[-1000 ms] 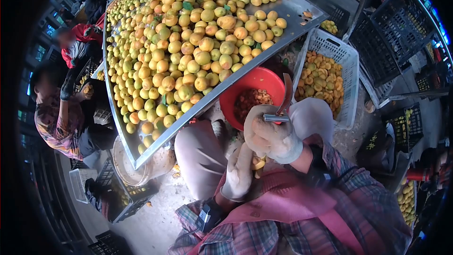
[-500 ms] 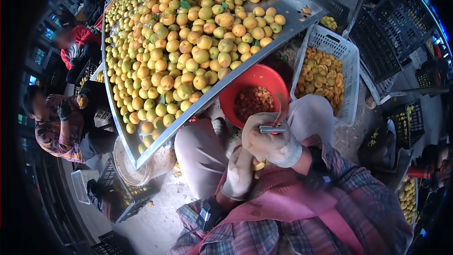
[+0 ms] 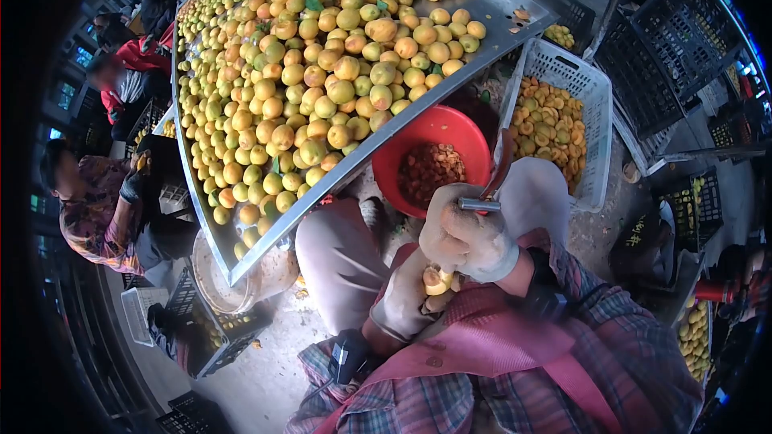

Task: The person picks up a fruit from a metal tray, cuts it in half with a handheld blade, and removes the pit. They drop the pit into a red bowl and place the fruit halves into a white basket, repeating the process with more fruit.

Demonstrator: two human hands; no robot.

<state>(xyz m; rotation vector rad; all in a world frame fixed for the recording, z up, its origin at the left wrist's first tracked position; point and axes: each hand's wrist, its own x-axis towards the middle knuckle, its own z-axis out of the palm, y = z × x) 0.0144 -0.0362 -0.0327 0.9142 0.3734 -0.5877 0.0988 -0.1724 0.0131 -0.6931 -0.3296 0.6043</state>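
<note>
My left hand, in a pale glove, is closed on a yellow apricot whose cut flesh shows. Close beside it on the right, my gloved right hand is wrapped round a tool with a silvery metal cylinder at its end and a curved strip rising from it. Just beyond my hands stands a red bowl with brown pits or pieces in it. To its right, a white crate holds halved apricots.
A metal-edged table heaped with whole apricots slants across the front. A white bucket stands under its near corner. Black crates are stacked at the right. A person sits at the left, others behind.
The apricot in my left hand shows more of its cut side. My right hand and the tool have shifted slightly right, and the curved strip stands differently.
</note>
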